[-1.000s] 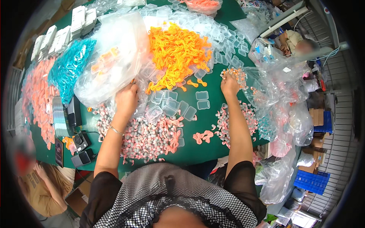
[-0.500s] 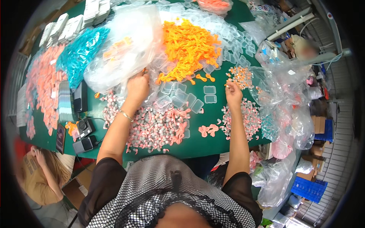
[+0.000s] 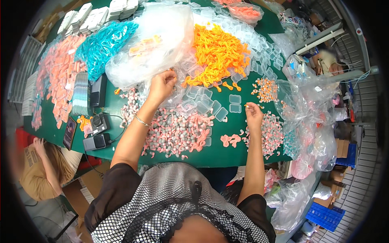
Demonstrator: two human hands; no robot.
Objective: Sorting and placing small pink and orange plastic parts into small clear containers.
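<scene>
My right hand is closed in a pinch, with a small orange-and-white piece at its fingertips. It hovers just above a heap of pink-and-grey pieces and below a pile of orange-and-white pieces. My left hand has its fingers closed beside a large clear plastic bag. Something small and orange shows at those fingertips, too hidden to name. Two clear plastic cases lie side by side between my hands. A pile of orange cords lies beyond them.
A large pink-and-grey heap and pink cords lie nearer me. Left stand a turquoise bag, a phone and black devices with cables. Clear bags crowd the right edge. Another person sits at lower left.
My right hand has drawn back toward me from the orange-and-white pile, a piece in its fingertips. My left hand stays by the clear bag. The whole view has shifted slightly.
</scene>
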